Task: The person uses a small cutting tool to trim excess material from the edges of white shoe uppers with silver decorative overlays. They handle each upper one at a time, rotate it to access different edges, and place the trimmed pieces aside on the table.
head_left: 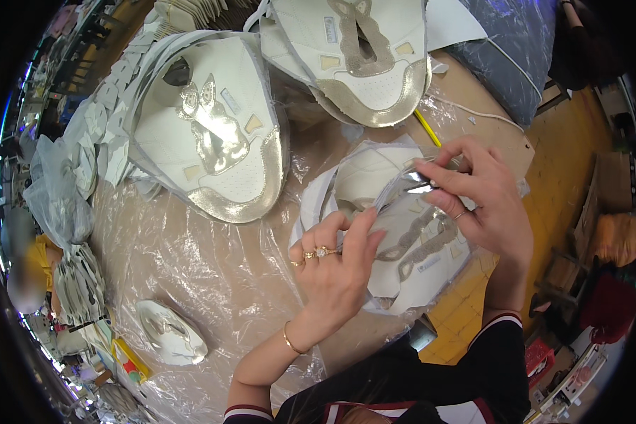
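My left hand [336, 272], with rings and a bracelet, pinches the edge of a white shoe upper [424, 263] with grey-beige trim. That upper lies with other white pieces at the right side of the table. In my right hand [484, 194] is a small pair of metal thread snips [418, 185], its blades pointing left at the upper's raised edge. Whether the blades touch the edge I cannot tell. Just beyond lie a stack of white uppers with shiny gold trim [215, 152] and another such stack [360, 63].
Clear plastic sheeting covers the table [212, 261]. A single small upper [171, 331] lies near left. Heaped white pieces [85, 148] and a plastic bag [60, 191] line the left edge. A yellow pencil-like stick [428, 128] and a dark wrapped bundle [505, 56] are at far right.
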A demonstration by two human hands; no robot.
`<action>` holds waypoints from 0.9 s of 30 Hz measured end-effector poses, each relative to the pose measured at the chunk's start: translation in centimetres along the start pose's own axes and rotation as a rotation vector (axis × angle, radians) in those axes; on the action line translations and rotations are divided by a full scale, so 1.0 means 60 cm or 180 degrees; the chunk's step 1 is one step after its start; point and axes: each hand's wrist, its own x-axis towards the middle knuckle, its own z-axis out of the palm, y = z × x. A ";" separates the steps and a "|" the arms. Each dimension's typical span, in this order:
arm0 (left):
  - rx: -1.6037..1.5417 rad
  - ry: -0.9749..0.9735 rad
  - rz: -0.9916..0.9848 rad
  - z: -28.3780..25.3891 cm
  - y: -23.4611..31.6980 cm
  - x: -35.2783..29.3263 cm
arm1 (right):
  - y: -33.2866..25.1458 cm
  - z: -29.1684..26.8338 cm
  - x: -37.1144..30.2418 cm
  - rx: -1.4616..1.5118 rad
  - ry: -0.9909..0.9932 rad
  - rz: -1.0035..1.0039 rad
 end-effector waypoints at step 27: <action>0.0333 0.0265 0.0430 0.012 -0.004 -0.023 | 0.052 -0.024 0.054 0.1100 -0.0926 -0.0318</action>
